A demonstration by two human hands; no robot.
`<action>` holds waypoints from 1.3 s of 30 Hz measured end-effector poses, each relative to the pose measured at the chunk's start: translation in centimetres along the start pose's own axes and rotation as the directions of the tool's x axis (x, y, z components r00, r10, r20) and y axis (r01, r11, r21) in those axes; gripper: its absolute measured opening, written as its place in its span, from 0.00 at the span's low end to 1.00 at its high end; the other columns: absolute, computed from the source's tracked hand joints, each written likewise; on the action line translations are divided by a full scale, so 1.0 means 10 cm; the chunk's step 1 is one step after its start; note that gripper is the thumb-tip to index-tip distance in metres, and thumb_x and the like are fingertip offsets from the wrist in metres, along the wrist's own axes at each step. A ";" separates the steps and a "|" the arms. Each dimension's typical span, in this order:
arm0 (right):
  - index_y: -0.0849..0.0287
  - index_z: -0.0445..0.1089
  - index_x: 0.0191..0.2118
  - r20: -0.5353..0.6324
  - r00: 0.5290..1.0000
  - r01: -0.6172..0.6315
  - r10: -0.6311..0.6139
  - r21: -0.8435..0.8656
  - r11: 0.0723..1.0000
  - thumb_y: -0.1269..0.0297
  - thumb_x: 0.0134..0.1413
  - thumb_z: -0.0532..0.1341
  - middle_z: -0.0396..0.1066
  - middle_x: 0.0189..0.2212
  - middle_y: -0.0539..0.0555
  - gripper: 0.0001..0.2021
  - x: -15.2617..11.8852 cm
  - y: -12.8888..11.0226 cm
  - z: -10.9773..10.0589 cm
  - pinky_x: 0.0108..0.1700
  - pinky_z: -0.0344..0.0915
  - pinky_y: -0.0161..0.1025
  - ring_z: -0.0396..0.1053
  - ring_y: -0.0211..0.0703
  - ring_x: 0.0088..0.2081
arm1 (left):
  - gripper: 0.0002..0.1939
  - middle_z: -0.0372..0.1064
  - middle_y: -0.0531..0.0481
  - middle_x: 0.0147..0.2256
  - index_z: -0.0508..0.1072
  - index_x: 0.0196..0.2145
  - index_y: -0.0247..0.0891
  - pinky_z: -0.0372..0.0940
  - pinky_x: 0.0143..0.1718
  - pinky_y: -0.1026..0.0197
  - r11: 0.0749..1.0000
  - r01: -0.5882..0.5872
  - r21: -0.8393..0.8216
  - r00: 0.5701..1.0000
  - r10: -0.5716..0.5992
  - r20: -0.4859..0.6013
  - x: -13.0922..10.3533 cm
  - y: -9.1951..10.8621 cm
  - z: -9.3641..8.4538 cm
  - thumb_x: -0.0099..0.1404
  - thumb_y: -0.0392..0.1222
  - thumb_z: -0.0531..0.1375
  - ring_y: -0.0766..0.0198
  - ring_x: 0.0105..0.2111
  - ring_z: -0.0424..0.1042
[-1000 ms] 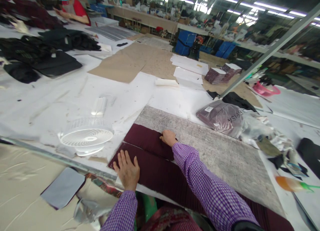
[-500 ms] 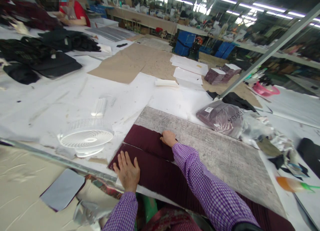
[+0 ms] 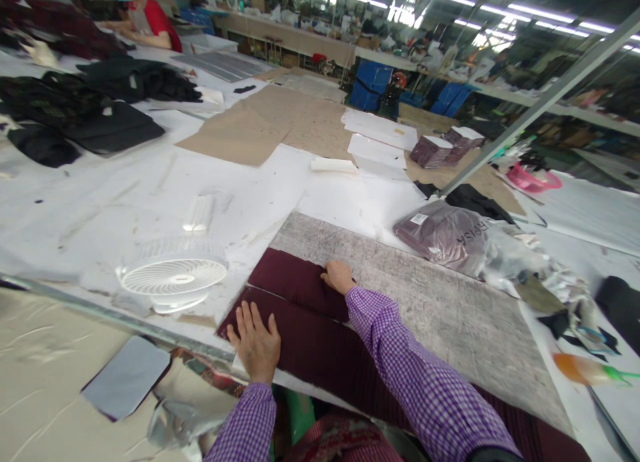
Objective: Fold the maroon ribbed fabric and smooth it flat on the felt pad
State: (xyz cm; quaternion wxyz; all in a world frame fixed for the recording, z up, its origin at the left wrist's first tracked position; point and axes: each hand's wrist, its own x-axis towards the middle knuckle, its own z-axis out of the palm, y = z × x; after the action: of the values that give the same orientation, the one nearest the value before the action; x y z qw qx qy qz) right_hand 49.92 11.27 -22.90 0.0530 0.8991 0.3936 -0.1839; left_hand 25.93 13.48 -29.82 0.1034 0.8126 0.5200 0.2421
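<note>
A dark maroon garment (image 3: 300, 315) lies flat on a grey worn board (image 3: 440, 302) in front of me. My left hand (image 3: 256, 341) rests palm down with fingers spread on the near panel of the garment. My right hand (image 3: 338, 276) presses on the far edge of the folded upper panel, its fingers curled over the fabric's edge. Both sleeves are purple check.
A white fan (image 3: 173, 275) lies face up to the left. A plastic bag with a purple garment (image 3: 440, 232) sits at the right, beside scraps and an orange spray bottle (image 3: 583, 369). Black garments (image 3: 90, 109) and brown paper (image 3: 270, 122) lie farther back. A person in red (image 3: 150, 22) works far left.
</note>
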 end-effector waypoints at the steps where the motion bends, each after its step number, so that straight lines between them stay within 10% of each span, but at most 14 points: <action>1: 0.62 0.74 0.43 -0.001 1.000 -0.002 0.002 0.002 1.000 0.60 0.56 0.59 0.75 0.44 0.63 0.14 0.00 0.00 0.01 0.43 0.67 0.40 0.72 0.52 0.46 | 0.30 0.52 0.32 0.63 0.50 0.64 0.30 0.41 0.61 0.35 1.000 0.000 -0.004 1.000 0.000 0.003 0.00 0.00 0.00 0.68 0.45 0.49 0.46 0.64 0.48; 39: 0.65 0.72 0.47 0.043 0.999 -0.025 0.022 0.072 0.997 0.60 0.57 0.60 0.72 0.48 0.65 0.16 -0.01 0.01 -0.05 0.45 0.67 0.41 0.71 0.54 0.49 | 0.23 0.52 0.29 0.62 0.63 0.59 0.39 0.47 0.57 0.32 0.983 -0.119 0.142 0.990 0.106 0.094 0.01 -0.13 -0.02 0.68 0.46 0.49 0.41 0.63 0.51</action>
State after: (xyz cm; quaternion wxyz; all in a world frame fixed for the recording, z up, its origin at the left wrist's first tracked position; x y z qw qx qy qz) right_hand 50.02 11.24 -22.42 0.0311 0.9010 0.3748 -0.2164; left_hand 24.84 14.10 -30.10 0.0517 0.8559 0.4845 0.1732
